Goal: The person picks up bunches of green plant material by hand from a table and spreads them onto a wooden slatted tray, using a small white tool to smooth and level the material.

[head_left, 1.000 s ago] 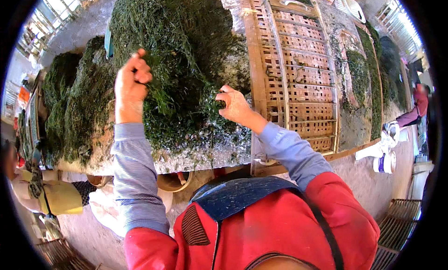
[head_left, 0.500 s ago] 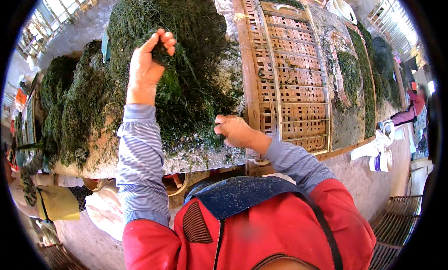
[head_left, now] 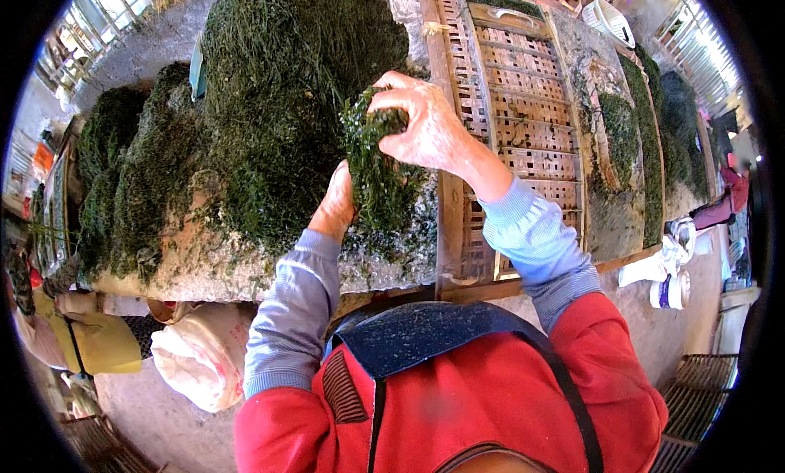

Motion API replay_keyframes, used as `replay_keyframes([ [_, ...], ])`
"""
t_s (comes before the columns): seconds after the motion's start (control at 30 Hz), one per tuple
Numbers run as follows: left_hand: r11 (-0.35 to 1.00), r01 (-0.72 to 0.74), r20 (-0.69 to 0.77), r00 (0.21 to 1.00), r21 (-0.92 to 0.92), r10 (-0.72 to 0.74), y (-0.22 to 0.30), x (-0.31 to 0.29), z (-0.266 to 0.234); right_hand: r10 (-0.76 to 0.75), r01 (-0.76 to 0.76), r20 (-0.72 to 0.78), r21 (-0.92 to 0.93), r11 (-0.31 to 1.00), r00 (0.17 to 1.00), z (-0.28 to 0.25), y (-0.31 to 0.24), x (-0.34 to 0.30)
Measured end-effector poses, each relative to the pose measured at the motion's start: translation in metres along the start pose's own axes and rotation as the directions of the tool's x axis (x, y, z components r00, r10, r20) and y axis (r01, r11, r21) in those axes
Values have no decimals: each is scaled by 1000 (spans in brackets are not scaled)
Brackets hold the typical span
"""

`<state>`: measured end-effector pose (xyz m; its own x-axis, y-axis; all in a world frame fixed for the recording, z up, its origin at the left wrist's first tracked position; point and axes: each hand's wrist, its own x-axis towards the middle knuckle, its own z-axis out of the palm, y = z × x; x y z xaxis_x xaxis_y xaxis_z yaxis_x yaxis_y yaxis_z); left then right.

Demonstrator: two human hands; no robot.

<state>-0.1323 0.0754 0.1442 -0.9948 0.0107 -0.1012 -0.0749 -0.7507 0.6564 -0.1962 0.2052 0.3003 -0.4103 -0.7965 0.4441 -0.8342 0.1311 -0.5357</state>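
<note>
White sack (head_left: 204, 350) on the floor, low left, beside a yellow bag (head_left: 102, 342). Seaweed heap (head_left: 278, 105) covers the surface (head_left: 213, 269). Left hand (head_left: 337, 201) under a seaweed clump (head_left: 376, 170), grip hidden, cannot tell. Right hand (head_left: 425, 125) pinches the clump's top. Slatted tray (head_left: 507, 121) right; white basket (head_left: 609, 19) far right, contents unclear.

The right hand (head_left: 425, 125) is raised with fingers curled downward in a pinching grip; the left hand (head_left: 337, 201) is lower, mostly hidden, its forearm reaching straight forward.

Bright daylight, sharp centre — glare top right, edges bend.
</note>
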Motion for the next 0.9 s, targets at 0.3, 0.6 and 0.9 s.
replay_keyframes([
  [0.3,963,252,-342,917,94,-206,-76,-57,-31,322,-253,395,-217,943,860,78,112,-14],
  [0.6,859,405,-304,900,314,-313,-31,-58,24,55,-188,303,430,883,951,128,116,-2],
  [0.9,979,46,-76,997,200,-32,137,-27,108,469,-492,157,384,782,869,187,197,-35],
])
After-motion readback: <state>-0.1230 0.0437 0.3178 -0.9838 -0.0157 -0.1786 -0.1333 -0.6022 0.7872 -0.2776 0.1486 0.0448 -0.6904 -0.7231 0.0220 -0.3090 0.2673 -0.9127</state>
